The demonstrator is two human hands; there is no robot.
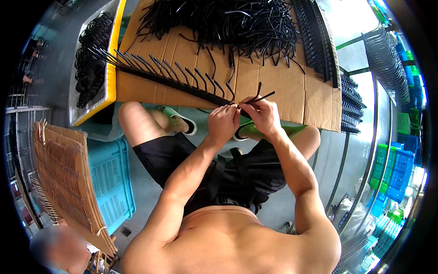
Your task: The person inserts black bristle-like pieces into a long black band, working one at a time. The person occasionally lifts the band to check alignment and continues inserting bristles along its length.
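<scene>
A long black strip (pixel 173 86) runs from the far left toward my hands, with a row of thin bent black rods (pixel 171 71) standing up from it. At its near right end my left hand (pixel 222 123) is closed, fingers pinched on the strip. Right beside it, my right hand (pixel 263 118) pinches a thin bent black rod (pixel 267 96) that sticks out past the fingers. The fingertips of both hands nearly touch and hide the spot where rod and strip meet. Beyond them, a large tangled pile of similar black rods (pixel 219 27) lies on a cardboard-covered table (pixel 278 84).
A yellow-and-white bin (pixel 111 84) of black coiled parts stands left. Filled black strips (pixel 319 45) lie at the table's right. Lower left are a blue crate (pixel 109 178), cardboard sheets (pixel 64 182) with rows of rods, and another person (pixel 61 249). Racks (pixel 385 64) stand right.
</scene>
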